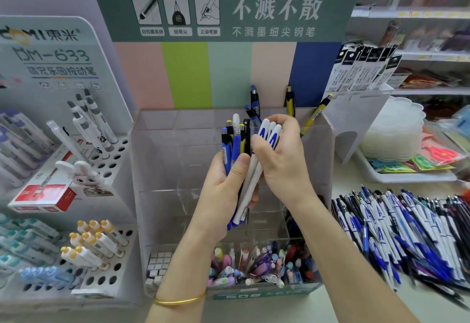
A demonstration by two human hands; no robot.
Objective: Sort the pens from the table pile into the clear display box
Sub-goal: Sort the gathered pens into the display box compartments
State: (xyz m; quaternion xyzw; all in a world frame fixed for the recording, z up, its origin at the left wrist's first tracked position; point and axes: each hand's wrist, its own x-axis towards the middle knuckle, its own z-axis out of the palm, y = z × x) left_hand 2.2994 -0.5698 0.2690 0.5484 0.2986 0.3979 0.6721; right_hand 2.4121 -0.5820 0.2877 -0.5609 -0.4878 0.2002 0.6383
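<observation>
Right hand (pixel 282 160) is curled round 3 white-blue pens (pixel 270 132), thumb & fingers closed on their upper halves. Left hand (pixel 223 183) is wrapped round a mixed bundle (pixel 234 139) of blue, black & yellow click pens, tips down; the whites' lower ends run into that same grip. Both hands sit in front of the clear display box (pixel 157 170). To do this step well, imo: keep the left grip firm so the bundle doesn't slide, draw the 3 whites straight up twd 1 o'clock, keep them parallel, then drop them tip-down into one compartment, no mixing w/ other colours. Counts: 3 whites in right hand; approx 5–6 tops in the bundle, can't tell exactly; 2 blue pens (pixel 254 104) at 12 o'clock in the box's back row; 2 yellow pens (pixel 290 101) at 1 o'clock. Pen pile (pixel 407 233) lies on the surface (pixel 351 177) at 4 o'clock, too many to count.
</observation>
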